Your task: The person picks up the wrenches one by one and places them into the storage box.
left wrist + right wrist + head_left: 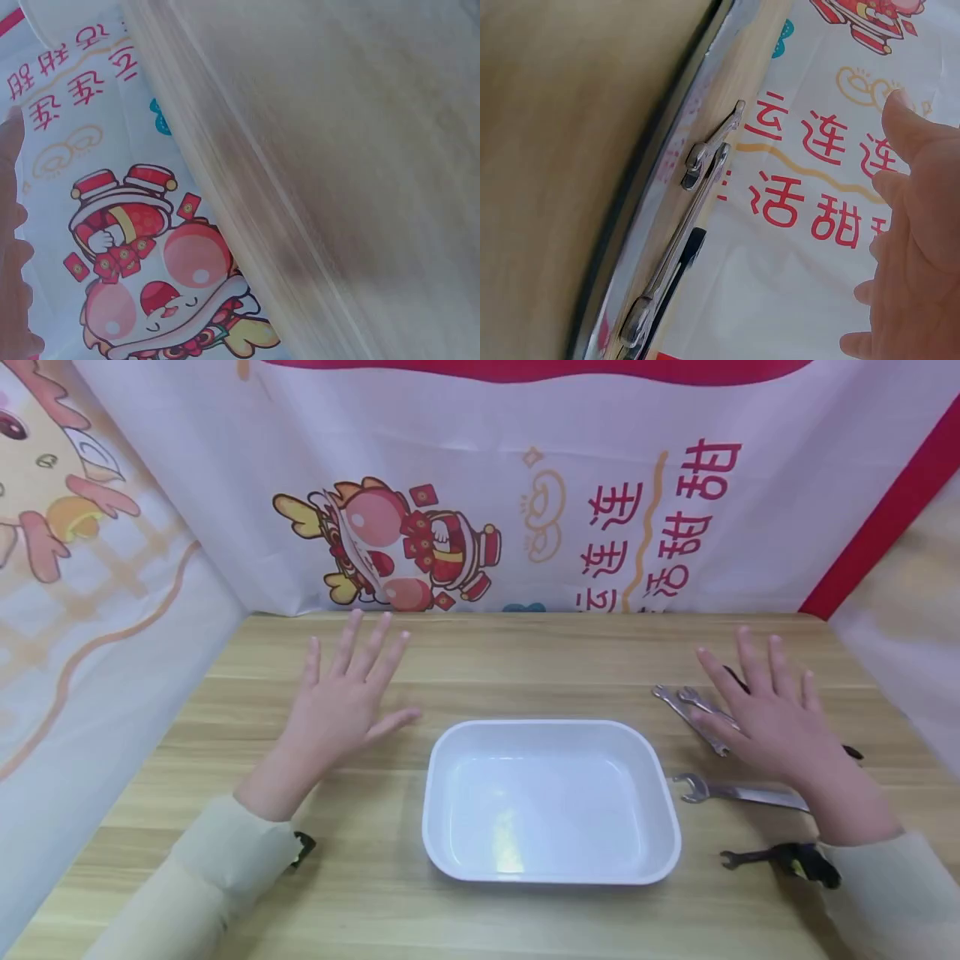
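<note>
My left hand (337,706) is held with fingers spread, left of a white rectangular tray (551,810), and holds nothing. Its fingers show at the left edge of the left wrist view. On the other side, my right hand (776,727) is spread above several wrenches and grips nothing. A small silver wrench (690,720) lies left of it, with another small wrench (697,700) partly under its fingers. Nearer lies a larger wrench (750,794), its far end hidden by the wrist. A dark wrench (750,857) is beside the right sleeve.
The wooden table (360,902) meets a printed white cloth (465,435) at its back edge. A black-ended tool (852,752) is mostly covered by the right hand. Black straps or mounts show at both sleeves. Cloth also hangs along both sides.
</note>
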Action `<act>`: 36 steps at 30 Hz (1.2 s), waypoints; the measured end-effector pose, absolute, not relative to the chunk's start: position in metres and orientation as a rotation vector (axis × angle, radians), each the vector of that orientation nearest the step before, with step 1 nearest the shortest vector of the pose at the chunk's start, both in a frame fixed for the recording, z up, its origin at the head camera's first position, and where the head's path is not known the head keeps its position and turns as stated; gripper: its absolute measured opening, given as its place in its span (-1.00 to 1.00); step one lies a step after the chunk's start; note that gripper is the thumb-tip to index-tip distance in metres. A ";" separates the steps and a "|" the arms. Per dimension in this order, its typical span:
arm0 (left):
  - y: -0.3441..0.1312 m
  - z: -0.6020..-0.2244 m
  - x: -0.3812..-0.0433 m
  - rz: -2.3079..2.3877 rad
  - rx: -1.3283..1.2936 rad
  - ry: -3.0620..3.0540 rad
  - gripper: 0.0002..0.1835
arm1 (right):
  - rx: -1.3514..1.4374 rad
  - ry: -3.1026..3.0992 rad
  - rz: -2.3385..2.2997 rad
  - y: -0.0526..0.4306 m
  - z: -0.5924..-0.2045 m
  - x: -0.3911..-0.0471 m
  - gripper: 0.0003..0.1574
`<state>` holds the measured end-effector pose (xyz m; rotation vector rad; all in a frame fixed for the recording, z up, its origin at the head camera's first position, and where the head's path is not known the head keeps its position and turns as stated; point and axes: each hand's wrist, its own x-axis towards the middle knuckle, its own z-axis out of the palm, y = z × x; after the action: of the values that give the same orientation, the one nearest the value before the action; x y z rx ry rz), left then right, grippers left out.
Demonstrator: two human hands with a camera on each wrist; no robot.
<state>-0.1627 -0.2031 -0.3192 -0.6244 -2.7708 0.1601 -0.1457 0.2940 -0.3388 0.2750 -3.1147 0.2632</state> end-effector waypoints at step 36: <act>-0.190 -0.340 -0.104 -0.609 -0.974 -3.140 0.28 | 0.916 -3.039 0.891 0.263 -0.344 -0.090 0.51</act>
<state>-0.1040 -0.1902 -0.3397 -0.9737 -3.1401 -0.6087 -0.0898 0.2630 -0.3438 0.9161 -3.0385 0.8911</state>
